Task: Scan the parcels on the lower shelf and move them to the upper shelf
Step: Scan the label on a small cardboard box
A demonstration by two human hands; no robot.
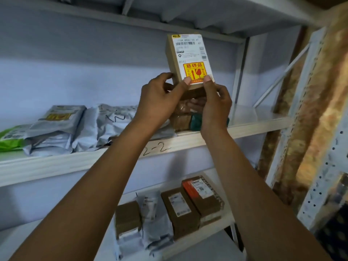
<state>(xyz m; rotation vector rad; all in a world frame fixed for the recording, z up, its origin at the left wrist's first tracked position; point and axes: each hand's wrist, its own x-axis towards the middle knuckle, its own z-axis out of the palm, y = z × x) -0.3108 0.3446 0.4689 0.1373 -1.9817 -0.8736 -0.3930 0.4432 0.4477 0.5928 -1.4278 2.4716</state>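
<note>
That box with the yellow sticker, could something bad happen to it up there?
Maybe. Both hands, left hand and right hand, pinch only the bottom end of the cardboard box, so it could tip or slip. Its yellow fragile sticker suggests a fall might break what's inside. It could also knock the taped parcel underneath.

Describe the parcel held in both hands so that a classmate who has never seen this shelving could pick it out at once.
Find the white metal shelf marked 2-2. Above its right half, the left hand and right hand hold a small brown cardboard box upright by its bottom edge. Unlike the grey mailer bags lying on that shelf, it bears a yellow and red fragile sticker under a white shipping label.
</note>
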